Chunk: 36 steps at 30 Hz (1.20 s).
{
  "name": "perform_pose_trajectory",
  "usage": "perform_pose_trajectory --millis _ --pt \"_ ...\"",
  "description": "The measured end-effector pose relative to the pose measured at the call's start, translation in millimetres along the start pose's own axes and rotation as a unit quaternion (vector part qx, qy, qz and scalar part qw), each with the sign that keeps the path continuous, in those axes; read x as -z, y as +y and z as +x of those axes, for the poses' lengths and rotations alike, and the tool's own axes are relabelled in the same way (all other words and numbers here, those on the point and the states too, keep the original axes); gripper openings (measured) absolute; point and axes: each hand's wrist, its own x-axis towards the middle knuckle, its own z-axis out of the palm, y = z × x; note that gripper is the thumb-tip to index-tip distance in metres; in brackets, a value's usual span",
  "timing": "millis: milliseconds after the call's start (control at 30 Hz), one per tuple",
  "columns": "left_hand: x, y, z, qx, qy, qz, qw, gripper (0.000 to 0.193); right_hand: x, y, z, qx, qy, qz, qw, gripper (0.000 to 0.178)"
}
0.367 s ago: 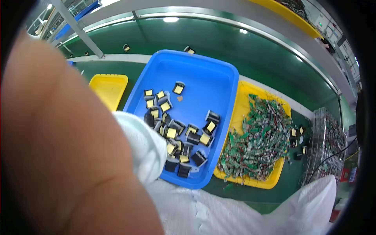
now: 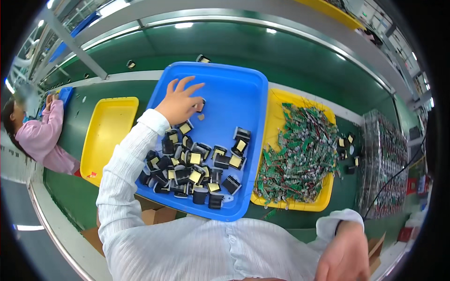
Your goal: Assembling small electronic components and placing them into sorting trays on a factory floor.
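My left hand (image 2: 180, 104) reaches over the upper left of a blue tray (image 2: 234, 89). Its thumb and index finger close on a small black part (image 2: 201, 106), which they half hide; the other fingers stretch out away from it. A brown scrap (image 2: 201, 117) lies just below. Black parts with pale yellow squares (image 2: 195, 158) are heaped in the tray's lower half, some under my left sleeve. At the lower right, near my body, my right hand (image 2: 346, 255) hangs outside the trays; blur and the picture's edge obscure its fingers.
A yellow tray (image 2: 326, 199) at the right holds a pile of green circuit boards with wires (image 2: 300, 154). Beyond it are loose black parts (image 2: 343, 153) and a clear rack (image 2: 382, 164). Left stands another yellow tray (image 2: 110, 126); a pink-sleeved co-worker (image 2: 49, 136) is farther left.
My left hand, a large blur close to the camera before, is now down at the black part in the blue tray. My right hand has come into view at the lower right.
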Motion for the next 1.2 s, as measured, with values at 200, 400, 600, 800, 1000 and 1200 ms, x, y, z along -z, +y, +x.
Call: perform_pose_trajectory --millis 200,400,600,800,1000,1200 --pt "-45 -9 20 -0.006 -0.094 0.002 0.996 0.023 42 -9 -52 -0.302 -0.437 0.049 0.846 0.038" --pt "9 33 9 0.014 -0.001 -0.043 0.999 0.019 14 -53 -109 -0.655 -0.640 0.133 0.378 0.015" --pt "55 136 10 0.083 0.088 -0.354 0.927 0.030 26 -66 -133 -0.555 -0.750 0.184 0.310 0.013" --pt "-1 156 -8 0.275 0.102 -0.654 0.697 0.015 29 -73 -115 -0.537 -0.778 0.170 0.279 0.012" --pt "-11 161 -11 0.253 0.109 -0.652 0.706 0.014 40 -80 -107 -0.524 -0.780 0.198 0.279 0.020" --pt "-14 164 -12 0.246 0.118 -0.618 0.738 0.018 34 -94 -108 -0.543 -0.742 0.230 0.319 0.019"
